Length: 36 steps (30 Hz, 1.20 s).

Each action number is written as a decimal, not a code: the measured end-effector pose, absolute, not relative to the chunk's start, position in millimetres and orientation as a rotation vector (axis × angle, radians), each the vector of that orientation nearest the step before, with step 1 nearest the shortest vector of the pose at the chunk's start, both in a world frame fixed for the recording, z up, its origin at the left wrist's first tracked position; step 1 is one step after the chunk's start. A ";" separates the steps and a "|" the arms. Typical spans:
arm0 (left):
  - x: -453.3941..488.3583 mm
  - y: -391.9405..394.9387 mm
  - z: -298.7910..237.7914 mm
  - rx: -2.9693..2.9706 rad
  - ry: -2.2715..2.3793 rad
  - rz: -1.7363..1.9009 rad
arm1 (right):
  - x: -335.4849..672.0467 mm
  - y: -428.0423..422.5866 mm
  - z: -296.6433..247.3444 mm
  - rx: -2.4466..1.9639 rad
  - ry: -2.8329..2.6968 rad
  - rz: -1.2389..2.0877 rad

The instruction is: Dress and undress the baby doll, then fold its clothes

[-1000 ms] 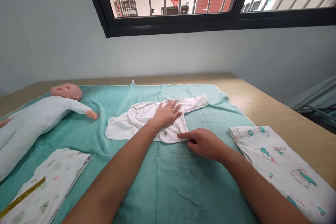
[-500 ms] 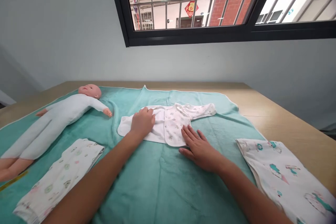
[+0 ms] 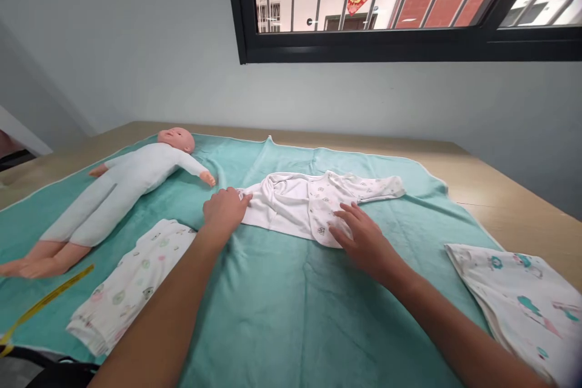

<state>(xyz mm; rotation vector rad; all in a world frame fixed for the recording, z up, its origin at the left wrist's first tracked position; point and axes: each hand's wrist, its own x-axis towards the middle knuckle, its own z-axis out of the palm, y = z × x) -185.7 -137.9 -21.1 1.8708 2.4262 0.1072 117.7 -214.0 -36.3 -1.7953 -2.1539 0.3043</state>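
A small white baby shirt (image 3: 291, 206) with a sparse print lies spread on a teal blanket (image 3: 273, 315), one sleeve stretched to the right. At its left end my left hand (image 3: 225, 212) is closed on the edge, its fingertips partly hidden. The cloth beside that hand is bunched into creases. Over the printed right part, my right hand (image 3: 366, 239) has its fingers spread, resting on or just above the fabric; I cannot tell which.
A baby doll (image 3: 136, 176) in white lies at the left. Nearer are folded printed baby trousers (image 3: 136, 273) and a yellow measuring tape (image 3: 50, 297). A folded white printed cloth (image 3: 513, 291) lies at the right. Behind the wooden table (image 3: 473, 176) stands a wall with a barred window (image 3: 364, 48).
My left hand has slid to the shirt's left end and closed on it, and the fabric there is now creased. My right hand's fingers have lifted and spread a little. The view has shifted.
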 end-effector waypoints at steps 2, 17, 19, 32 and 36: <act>-188.0 -136.5 -22.1 1.837 2.396 0.093 | 97.8 -206.8 -27.0 -1.654 -2.124 0.294; -138.7 -165.7 -27.2 2.726 1.911 0.851 | 29.8 -57.9 -48.3 -1.300 -1.408 1.278; -135.1 -169.0 -27.1 2.720 1.939 0.869 | 32.1 -59.9 -53.7 -1.244 -1.468 1.281; -169.4 -147.4 -33.2 2.580 2.116 1.024 | 30.6 -67.1 -64.6 -1.265 -1.782 0.972; -144.1 -156.0 -34.5 2.892 1.540 1.164 | 29.9 -62.9 -62.3 -1.206 -1.650 1.133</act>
